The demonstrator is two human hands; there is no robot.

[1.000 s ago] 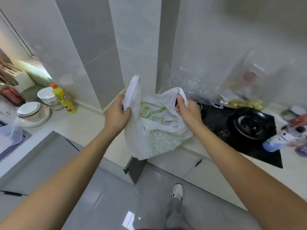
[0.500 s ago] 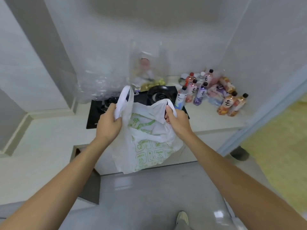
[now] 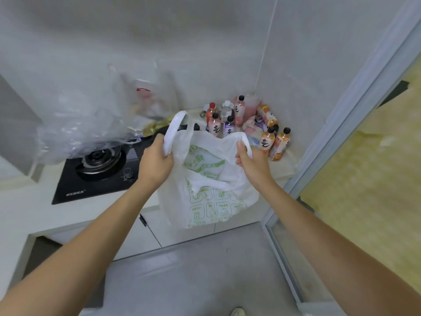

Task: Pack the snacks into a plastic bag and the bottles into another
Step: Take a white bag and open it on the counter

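Observation:
A white plastic bag (image 3: 205, 197) with green print hangs in front of the counter edge, held up by both handles. My left hand (image 3: 157, 160) grips its left handle and my right hand (image 3: 250, 160) grips its right handle. Behind the bag, in the counter's back right corner, stand several drink bottles (image 3: 230, 119) with black and red caps, two orange ones (image 3: 275, 142) nearest the wall. Pale snack packets (image 3: 252, 125) lie among the bottles. A clear plastic bag (image 3: 141, 96) with something inside stands behind the stove, blurred.
A black gas stove (image 3: 100, 174) sits in the white counter (image 3: 27, 201), with crumpled clear plastic film (image 3: 82, 131) over its back left. A sliding door frame (image 3: 341, 124) runs along the right, with a yellowish floor beyond. Cabinet doors lie under the counter, grey floor below.
The view has swung right from the sink side to the stove and the bottle corner. Both hands keep their grip on the white bag, which now hangs nearer the bottles.

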